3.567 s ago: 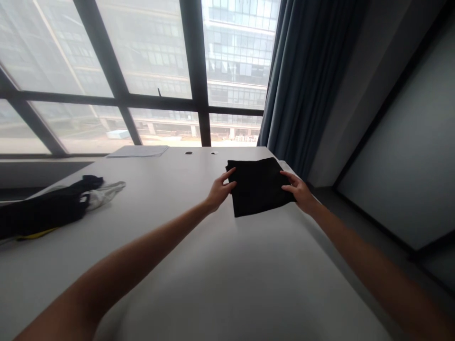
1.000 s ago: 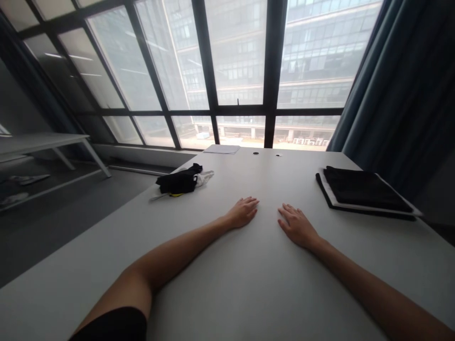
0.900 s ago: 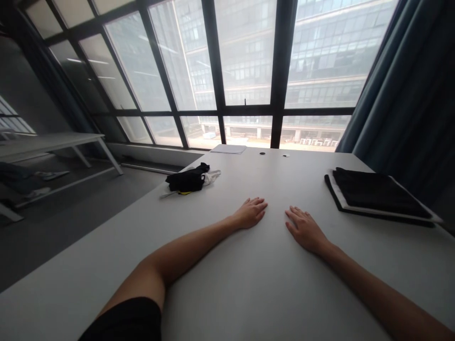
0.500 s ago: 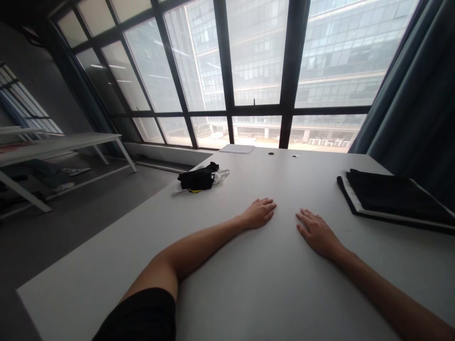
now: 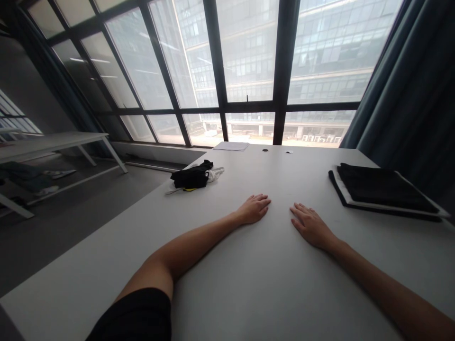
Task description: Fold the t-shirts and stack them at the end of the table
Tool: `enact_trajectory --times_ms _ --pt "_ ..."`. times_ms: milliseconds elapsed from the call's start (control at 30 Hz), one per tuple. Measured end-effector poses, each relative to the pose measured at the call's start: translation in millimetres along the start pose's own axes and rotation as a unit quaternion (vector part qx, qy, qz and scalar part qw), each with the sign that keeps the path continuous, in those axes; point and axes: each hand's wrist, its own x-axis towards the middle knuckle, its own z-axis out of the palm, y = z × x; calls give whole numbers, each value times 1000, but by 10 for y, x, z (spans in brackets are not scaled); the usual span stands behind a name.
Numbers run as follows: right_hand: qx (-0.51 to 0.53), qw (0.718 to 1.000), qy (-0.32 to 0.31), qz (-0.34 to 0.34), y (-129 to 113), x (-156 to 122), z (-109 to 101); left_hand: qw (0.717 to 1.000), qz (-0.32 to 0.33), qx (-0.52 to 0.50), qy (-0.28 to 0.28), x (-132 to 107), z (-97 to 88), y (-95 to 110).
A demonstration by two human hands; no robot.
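My left hand (image 5: 254,208) lies flat, palm down, on the white table (image 5: 227,284), fingers stretched out, holding nothing. My right hand (image 5: 310,226) rests flat beside it, a short gap apart, also empty. A stack of folded cloths (image 5: 382,190), black with a white layer between, sits at the table's right side, well beyond my right hand. A heap of unfolded black and white clothing (image 5: 194,177) lies at the left edge, beyond my left hand.
A sheet of paper (image 5: 232,146) and two small cable holes (image 5: 265,150) are at the table's far end by the big window. A dark curtain (image 5: 408,94) hangs on the right. Another white table (image 5: 50,142) stands to the left across the grey floor.
3.6 s ago both hands held a folded black cloth at the far right; it now lies on the stack. Over the last second both hands stayed flat; only the view shifted slightly.
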Motion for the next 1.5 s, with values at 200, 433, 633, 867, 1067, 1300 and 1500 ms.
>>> enact_trajectory --times_ms 200,433,633,867,1067,1300,1500 --pt "3 1000 2 -1 8 1 9 1000 14 -15 15 -7 -14 -42" --pt "4 1000 -2 -2 12 -11 3 983 -114 15 145 61 -224 -411" --pt "5 1000 4 -2 -2 -20 -5 923 -272 66 263 -162 -726 -1207" --pt "6 1000 7 -1 2 -22 -6 830 -459 110 299 -569 -859 -1914" --pt "5 1000 1 -2 6 -14 -12 835 -465 116 269 -599 -742 -2065" --pt "2 1000 -3 3 -1 -16 -22 826 -467 116 294 -594 -798 -2023" --pt "-1 1000 -2 -2 8 -10 -9 809 -478 108 326 -603 -873 -1924"
